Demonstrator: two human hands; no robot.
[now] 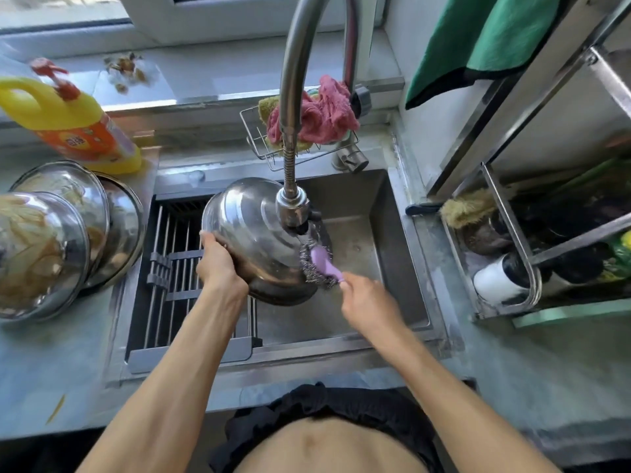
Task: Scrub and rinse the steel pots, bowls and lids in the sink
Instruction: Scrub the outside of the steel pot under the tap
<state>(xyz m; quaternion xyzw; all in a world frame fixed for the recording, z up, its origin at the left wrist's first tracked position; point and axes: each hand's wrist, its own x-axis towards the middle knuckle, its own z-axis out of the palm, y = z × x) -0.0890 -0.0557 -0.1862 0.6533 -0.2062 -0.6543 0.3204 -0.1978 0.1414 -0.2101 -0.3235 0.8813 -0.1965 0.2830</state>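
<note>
A steel pot (249, 230) is held tilted over the sink (382, 254), its shiny outside facing up under the tap head (293, 208). My left hand (216, 264) grips the pot's rim on its left side. My right hand (365, 302) holds the purple handle of a steel-wool scrubber (316, 264), whose wire pad presses against the pot's lower right side. Water runs from the tap onto the pad. Several dirty steel bowls (51, 240) sit stacked upside down on the counter at the left.
A drying rack (177, 278) spans the sink's left half. A yellow detergent bottle (71, 124) stands behind the bowls. A wire caddy with a pink cloth (321, 114) hangs behind the tap. A steel shelf (512, 254) with jars and a brush stands right.
</note>
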